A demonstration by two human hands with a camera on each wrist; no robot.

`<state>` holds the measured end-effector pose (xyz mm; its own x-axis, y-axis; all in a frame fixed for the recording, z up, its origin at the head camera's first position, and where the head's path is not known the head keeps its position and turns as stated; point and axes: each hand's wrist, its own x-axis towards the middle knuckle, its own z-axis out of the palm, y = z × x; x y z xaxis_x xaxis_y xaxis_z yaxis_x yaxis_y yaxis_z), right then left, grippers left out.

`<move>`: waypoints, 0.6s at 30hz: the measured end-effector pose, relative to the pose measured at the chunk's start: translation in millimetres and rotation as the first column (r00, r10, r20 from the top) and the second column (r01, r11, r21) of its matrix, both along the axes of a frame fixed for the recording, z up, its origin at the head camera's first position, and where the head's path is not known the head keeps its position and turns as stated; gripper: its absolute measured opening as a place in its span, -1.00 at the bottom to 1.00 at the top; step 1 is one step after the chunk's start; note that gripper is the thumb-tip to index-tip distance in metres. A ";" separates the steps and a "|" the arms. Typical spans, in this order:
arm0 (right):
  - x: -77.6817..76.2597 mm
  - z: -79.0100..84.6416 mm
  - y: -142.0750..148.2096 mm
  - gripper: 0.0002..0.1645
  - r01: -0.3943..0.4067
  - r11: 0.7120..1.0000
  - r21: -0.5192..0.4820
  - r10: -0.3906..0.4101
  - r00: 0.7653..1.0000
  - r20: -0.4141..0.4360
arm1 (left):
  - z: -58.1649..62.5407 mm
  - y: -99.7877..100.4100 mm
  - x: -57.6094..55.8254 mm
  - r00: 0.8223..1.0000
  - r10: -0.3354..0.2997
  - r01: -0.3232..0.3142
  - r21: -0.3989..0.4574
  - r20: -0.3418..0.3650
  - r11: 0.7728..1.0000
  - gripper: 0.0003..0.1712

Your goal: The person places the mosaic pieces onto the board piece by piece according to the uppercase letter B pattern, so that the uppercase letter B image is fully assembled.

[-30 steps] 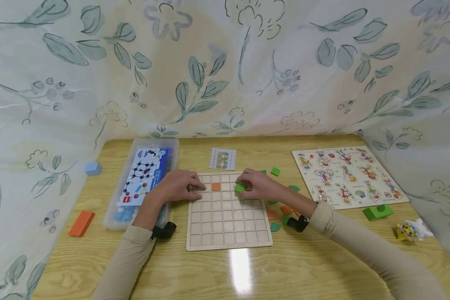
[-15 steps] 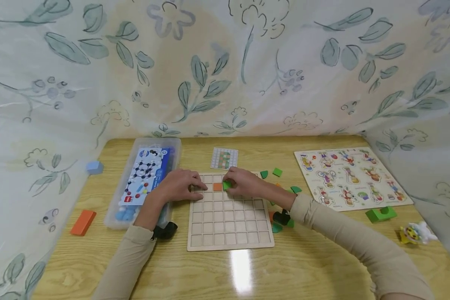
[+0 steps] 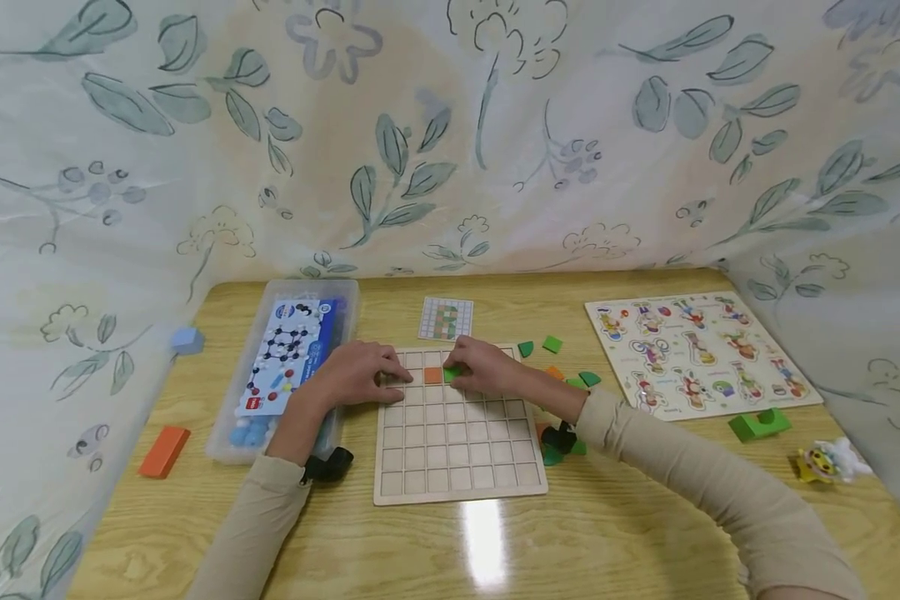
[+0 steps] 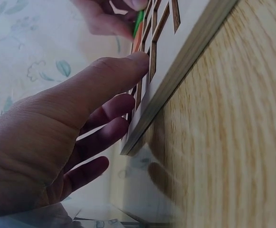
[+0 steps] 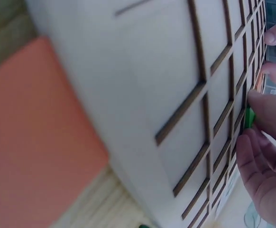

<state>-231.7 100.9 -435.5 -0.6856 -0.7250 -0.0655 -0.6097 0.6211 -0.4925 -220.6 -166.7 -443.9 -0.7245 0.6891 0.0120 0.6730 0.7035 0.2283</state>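
The left sleeve (image 3: pixel 243 533) and right sleeve (image 3: pixel 712 492) are plain beige cloth, long, each ending in a slightly rumpled cuff (image 3: pixel 598 421). Folds bunch toward the right elbow. A small black left wrist camera (image 3: pixel 330 464), rounded in shape, and a similar black right wrist camera (image 3: pixel 558 437) sit by the cuffs. Both hands (image 3: pixel 356 372) are bare.

Pale floral backdrop (image 3: pixel 630 196) covers rear and both sides, sheet-like, lightly creased; material unclear. Print: grey-green leaves (image 3: pixel 393 143), outlined flowers (image 3: pixel 335 48), bluish berries (image 3: pixel 587 160), faint peach patches on off-white. Light wood-grain tabletop (image 3: pixel 637 533) below, far edge along backdrop's foot. Bright white reflection (image 3: pixel 483 542) sits front-centre on its glossy surface.
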 end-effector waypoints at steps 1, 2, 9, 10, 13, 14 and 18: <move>0.8 0.1 -0.4 -0.64 -0.007 1.000 0.006 0.007 1.000 -0.009 | -0.6 -0.3 0.0 1.000 0.002 -0.002 -0.003 -0.001 1.000 -0.69; 1.6 1.2 -0.5 -0.62 -0.016 1.000 0.017 0.016 1.000 -0.018 | -0.2 -0.2 -0.2 1.000 0.004 -0.004 -0.004 0.004 1.000 -0.69; 12.0 15.2 8.7 -0.38 -0.007 0.993 0.120 0.008 1.000 -0.002 | 2.9 0.5 -4.9 1.000 0.012 -0.012 -0.003 -0.003 1.000 -0.70; 14.6 18.1 12.5 -0.35 0.008 0.992 0.122 -0.008 1.000 0.001 | 2.9 0.4 -5.4 1.000 0.010 -0.010 -0.002 -0.005 1.000 -0.70; 18.5 24.2 29.1 -0.36 0.063 0.991 0.114 -0.062 0.998 -0.014 | 2.1 0.1 -5.0 1.000 0.007 -0.007 -0.007 0.000 1.000 -0.70; 18.1 25.3 36.2 -0.38 0.089 0.991 0.104 -0.088 0.996 -0.019 | 1.7 0.2 -4.6 1.000 0.007 -0.007 -0.009 0.001 1.000 -0.69; 10.2 23.5 65.2 -0.48 0.186 0.981 0.050 -0.185 0.982 -0.026 | -0.6 0.1 -1.4 1.000 0.009 -0.009 -0.003 0.011 1.000 -0.69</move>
<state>-221.5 166.0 -412.0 -0.8097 -0.5809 -0.0833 -0.4914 0.7488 -0.4448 -222.0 -166.6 -444.5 -0.7308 0.6825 0.0020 0.6640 0.7103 0.2334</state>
